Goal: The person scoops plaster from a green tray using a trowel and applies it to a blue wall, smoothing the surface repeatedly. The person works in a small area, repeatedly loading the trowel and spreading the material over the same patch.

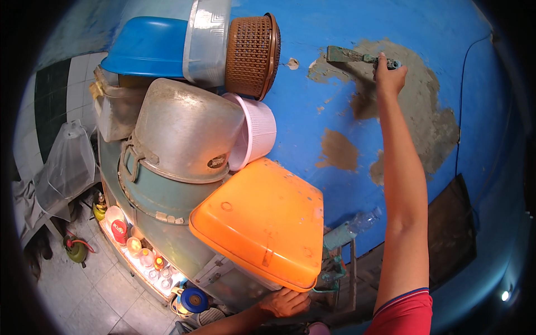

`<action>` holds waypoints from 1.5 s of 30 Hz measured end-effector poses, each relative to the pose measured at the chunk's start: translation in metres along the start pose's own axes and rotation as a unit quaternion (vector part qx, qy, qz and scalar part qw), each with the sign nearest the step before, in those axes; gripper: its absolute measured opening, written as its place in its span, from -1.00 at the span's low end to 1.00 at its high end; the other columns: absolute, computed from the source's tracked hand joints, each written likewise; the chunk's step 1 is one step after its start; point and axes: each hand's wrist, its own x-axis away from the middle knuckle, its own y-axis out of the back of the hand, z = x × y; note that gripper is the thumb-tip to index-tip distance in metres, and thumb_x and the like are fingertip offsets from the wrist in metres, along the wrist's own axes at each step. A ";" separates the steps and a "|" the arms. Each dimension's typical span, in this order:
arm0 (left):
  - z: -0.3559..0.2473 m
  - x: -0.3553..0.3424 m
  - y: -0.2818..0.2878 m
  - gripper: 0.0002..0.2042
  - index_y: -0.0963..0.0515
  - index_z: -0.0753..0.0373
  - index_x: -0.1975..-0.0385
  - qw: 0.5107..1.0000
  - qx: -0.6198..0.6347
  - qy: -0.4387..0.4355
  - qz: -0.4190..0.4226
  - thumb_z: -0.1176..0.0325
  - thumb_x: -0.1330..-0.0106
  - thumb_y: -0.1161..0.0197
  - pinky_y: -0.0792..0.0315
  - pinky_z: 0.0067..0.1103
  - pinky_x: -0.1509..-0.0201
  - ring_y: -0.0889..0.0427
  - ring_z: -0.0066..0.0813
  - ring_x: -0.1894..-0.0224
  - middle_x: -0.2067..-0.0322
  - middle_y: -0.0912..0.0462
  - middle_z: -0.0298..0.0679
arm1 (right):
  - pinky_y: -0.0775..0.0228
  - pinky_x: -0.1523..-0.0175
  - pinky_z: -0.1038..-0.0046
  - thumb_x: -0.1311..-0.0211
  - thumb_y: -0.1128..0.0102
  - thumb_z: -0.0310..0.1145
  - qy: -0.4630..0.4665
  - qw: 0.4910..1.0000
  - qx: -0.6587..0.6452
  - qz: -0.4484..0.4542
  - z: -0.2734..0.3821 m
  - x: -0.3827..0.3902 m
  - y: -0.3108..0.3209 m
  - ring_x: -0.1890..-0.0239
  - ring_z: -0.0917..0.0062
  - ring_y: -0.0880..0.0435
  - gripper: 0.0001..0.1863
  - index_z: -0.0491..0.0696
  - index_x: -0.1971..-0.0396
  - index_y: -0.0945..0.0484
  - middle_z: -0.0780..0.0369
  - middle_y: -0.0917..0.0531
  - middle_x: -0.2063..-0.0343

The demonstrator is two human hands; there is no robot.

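My right hand [389,75] grips the handle of a scraper [346,54] with a wide, stained blade, held against a rough grey patch of filler [424,128] on the blue wall [301,111]. My right arm, in a red sleeve, stretches up from the lower edge. At the bottom centre my left hand [285,303] has its fingers curled at the lower corner of an orange plastic container [257,218]; exactly what they grip is unclear. A smaller brown patch [338,151] shows on the wall left of my forearm.
Basins, a brown basket [251,56], a dented metal pot [184,128] and a pink basket [257,128] are stacked at left. Small bottles [146,258] stand on a lit ledge. A step ladder [350,279] is below the wall, beside a dark board [452,229]. A cable hangs at right.
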 end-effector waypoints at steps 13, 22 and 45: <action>0.002 -0.004 0.002 -0.75 -0.64 0.15 0.30 1.000 0.006 -0.009 -0.023 0.14 -0.14 -0.40 -0.48 -0.52 0.06 -0.67 -0.38 0.14 0.23 -0.68 -0.28 | -0.56 0.33 0.43 -0.15 -0.38 -0.06 -0.035 0.998 -0.034 0.047 -0.007 0.019 0.026 0.53 0.40 -0.72 -0.42 -0.25 0.19 -0.32 0.12 -0.69 0.56; 0.001 -0.005 0.002 -0.75 -0.64 0.17 0.31 0.999 0.002 -0.006 -0.032 0.16 -0.14 -0.41 -0.48 -0.54 0.09 -0.67 -0.41 0.18 0.26 -0.68 -0.29 | -0.57 0.26 0.35 -0.15 -0.38 -0.01 -0.002 0.998 0.052 0.020 -0.025 0.006 0.036 0.47 0.33 -0.74 -0.37 -0.27 0.16 -0.33 0.04 -0.70 0.48; -0.001 -0.005 -0.002 -0.77 -0.64 0.15 0.32 0.999 -0.011 -0.015 -0.044 0.14 -0.18 -0.38 -0.45 -0.57 0.09 -0.67 -0.46 0.20 0.26 -0.68 -0.32 | -0.54 0.19 0.35 -0.13 -0.38 0.02 0.026 0.996 0.077 -0.033 -0.061 -0.049 0.091 0.40 0.32 -0.73 -0.39 -0.24 0.18 -0.38 0.08 -0.70 0.47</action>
